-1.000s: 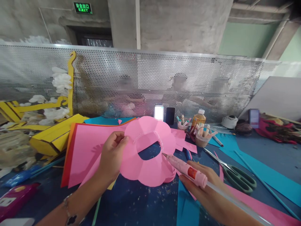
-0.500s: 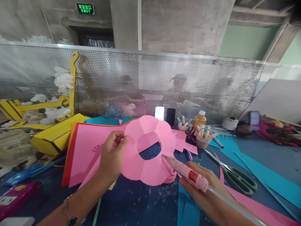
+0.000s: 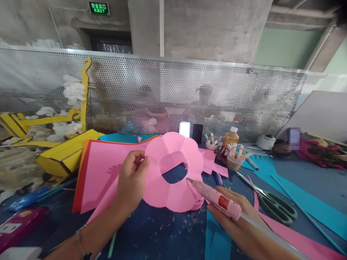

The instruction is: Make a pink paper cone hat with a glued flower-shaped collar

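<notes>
My left hand [image 3: 132, 177] pinches the left edge of a pink paper flower [image 3: 151, 187] between thumb and fingers, holding it tilted up above the table. The flower has scalloped petals and an oval hole in its middle. A shiny bead of glue runs along the hole's upper and right rim. In my right hand [image 3: 248, 231] is a pink hot glue gun [image 3: 214, 195], with a clear glue stick [image 3: 265, 233] trailing from its rear. Its metal nozzle meets the flower at the hole's lower right rim. More pink scalloped paper [image 3: 197, 206] shows under the flower's lower right.
Pink, red and orange sheets [image 3: 100, 173] lie at left, beside a yellow cardboard box [image 3: 65, 153]. Green-handled scissors [image 3: 279, 207], blue paper [image 3: 303, 195] and a cup of markers [image 3: 234, 162] are at right. A bottle [image 3: 230, 137] and phones stand before a perforated metal screen [image 3: 173, 94].
The glue gun's nozzle stays at nearly the same spot on the hole's right rim. The flower has tilted slightly, and the view has shifted a little.
</notes>
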Available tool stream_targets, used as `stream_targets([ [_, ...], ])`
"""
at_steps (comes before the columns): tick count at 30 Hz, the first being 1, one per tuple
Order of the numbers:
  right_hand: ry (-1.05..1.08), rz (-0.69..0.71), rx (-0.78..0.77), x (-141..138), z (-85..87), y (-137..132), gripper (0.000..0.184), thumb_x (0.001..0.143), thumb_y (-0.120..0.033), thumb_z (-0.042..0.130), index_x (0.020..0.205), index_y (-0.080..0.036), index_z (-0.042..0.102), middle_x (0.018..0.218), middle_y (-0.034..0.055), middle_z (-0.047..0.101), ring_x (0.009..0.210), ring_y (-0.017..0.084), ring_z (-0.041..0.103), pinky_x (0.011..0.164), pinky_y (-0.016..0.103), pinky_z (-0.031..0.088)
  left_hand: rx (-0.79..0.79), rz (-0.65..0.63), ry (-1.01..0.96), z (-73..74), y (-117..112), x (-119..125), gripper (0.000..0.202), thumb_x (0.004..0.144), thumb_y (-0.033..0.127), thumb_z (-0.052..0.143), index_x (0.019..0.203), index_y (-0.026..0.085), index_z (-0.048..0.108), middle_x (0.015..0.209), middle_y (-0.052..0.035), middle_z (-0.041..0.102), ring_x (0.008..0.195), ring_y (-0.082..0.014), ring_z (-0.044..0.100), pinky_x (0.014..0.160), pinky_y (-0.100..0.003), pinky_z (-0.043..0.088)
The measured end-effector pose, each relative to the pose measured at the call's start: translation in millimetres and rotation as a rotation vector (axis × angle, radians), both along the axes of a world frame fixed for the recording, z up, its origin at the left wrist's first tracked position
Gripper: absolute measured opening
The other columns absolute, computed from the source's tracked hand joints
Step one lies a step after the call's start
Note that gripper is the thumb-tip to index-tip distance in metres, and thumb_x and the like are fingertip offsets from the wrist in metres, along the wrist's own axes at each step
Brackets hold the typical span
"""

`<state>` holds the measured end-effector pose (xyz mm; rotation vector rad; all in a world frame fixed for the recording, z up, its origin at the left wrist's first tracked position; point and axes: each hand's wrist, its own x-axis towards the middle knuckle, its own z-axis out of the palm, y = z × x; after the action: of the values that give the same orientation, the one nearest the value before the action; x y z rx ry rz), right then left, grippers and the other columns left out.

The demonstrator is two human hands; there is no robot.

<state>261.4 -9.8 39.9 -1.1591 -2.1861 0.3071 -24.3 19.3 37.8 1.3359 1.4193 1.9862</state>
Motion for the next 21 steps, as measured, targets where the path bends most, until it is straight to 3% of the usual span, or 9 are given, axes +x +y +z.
stream_targets([
  [7,-0.041,0.044,-0.064,-2.1,2.8,-3.0,0.031,0.103,-0.042,0.049,0.09,-0.024,0.071,0.075,0.0019,0.063,0.061,0.016,0.06,0.057,0.026,0.048,-0.006,0.013,-0.015,0.4,-1.4,2.8,0.026,0.086,0.046,0.07,0.092,0.023,0.062,0.078,0.0007,0.06,0.065,-0.0165,0.052,0.058,-0.028,0.039],
  [12,-0.073,0.058,-0.024,-2.7,0.0,-3.2,0.034,0.103,-0.04,0.047,0.075,-0.023,0.057,0.073,0.0015,0.062,0.059,0.015,0.058,0.056,0.027,0.045,-0.009,0.023,0.002,1.1,-1.8,4.8,0.026,0.086,0.047,0.068,0.093,0.022,0.061,0.077,0.0011,0.059,0.065,-0.0161,0.05,0.057,-0.027,0.038],
  [21,-0.104,0.069,0.06,-3.2,-5.0,-3.1,0.032,0.103,-0.033,0.049,0.073,-0.024,0.048,0.07,-0.0018,0.06,0.056,0.013,0.058,0.053,0.025,0.04,-0.011,0.023,0.012,-0.9,-1.8,6.5,0.026,0.089,0.046,0.067,0.095,0.022,0.06,0.075,0.0018,0.059,0.065,-0.0155,0.051,0.058,-0.026,0.041],
])
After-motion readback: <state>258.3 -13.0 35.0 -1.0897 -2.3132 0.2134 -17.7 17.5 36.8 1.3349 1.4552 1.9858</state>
